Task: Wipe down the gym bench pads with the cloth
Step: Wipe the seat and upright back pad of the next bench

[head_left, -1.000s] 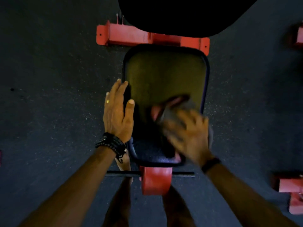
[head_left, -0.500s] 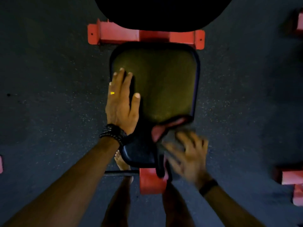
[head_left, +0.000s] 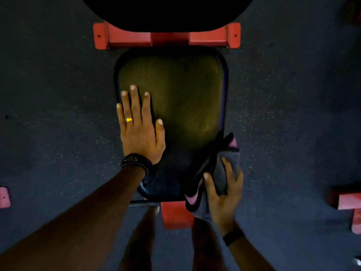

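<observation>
Seat pad with a hand on its left and a cloth at its near right edge

The left hand (head_left: 139, 132) lies flat on the seat pad's (head_left: 181, 98) left edge. The right hand (head_left: 224, 192) holds the cloth (head_left: 218, 173) against the pad's near right edge. A frame crossbar (head_left: 129, 39) lies beyond the far edge, a second pad (head_left: 166, 14) above it.

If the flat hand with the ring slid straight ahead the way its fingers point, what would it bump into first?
The left hand would likely just slide over the dark padded seat, then meet the red metal frame bar past the seat's far edge. Whether that bar sits lower than the seat is unclear.
</observation>
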